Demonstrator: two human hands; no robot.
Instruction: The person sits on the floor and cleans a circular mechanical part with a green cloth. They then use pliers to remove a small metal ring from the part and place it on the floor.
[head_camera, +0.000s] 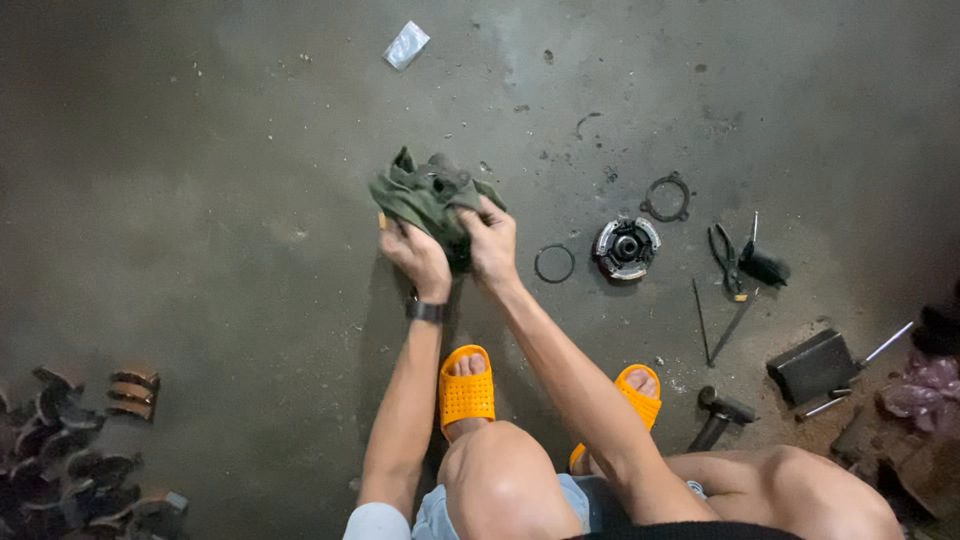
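Both hands clamped on rag (430, 195), held just above floor (200, 200): left hand (418, 258), right hand (492, 243). Risk imo: grit off floor gets into rag; loose ring (554, 263) and hub (626, 247) sat near, could get kicked.

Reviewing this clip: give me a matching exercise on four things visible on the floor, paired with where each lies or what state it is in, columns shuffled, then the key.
Things:
1. green rag
2. thin dark ring
3. clear plastic packet
4. pliers

Places or states:
A. alone at the top of the view, far from the hands
B. bunched up, gripped by the left hand and right hand
C. right of the round metal hub, beside a dark tool
D. flat on the floor between the right hand and the round metal hub

Pairs: 1-B, 2-D, 3-A, 4-C
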